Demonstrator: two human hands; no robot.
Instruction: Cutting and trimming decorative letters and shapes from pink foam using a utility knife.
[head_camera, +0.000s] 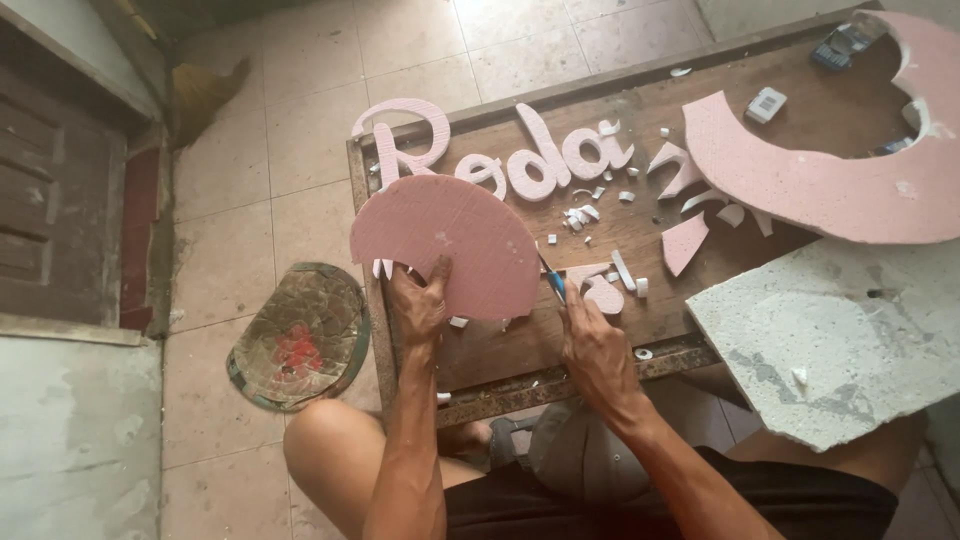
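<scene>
Clearly, my left hand (420, 300) pinches the lower edge of a pink foam half-disc (447, 243), thumb on its face, holding it tilted above the near-left part of the wooden tabletop (520, 340). My right hand (592, 345) is closed round a blue-handled craft knife (553, 283) whose tip meets the disc's right edge. I judge the foam board very light, stiff yet brittle, with a matte, faintly grainy skin; gripping near the rim seems safest, since squeezing would dent it. Foam cut-out letters (500, 160) lie beyond, white offcuts (590, 205) scattered around them, a large pink curved foam sheet (830, 180) at right, and a rough grey slab (830, 340) overhanging the corner.
</scene>
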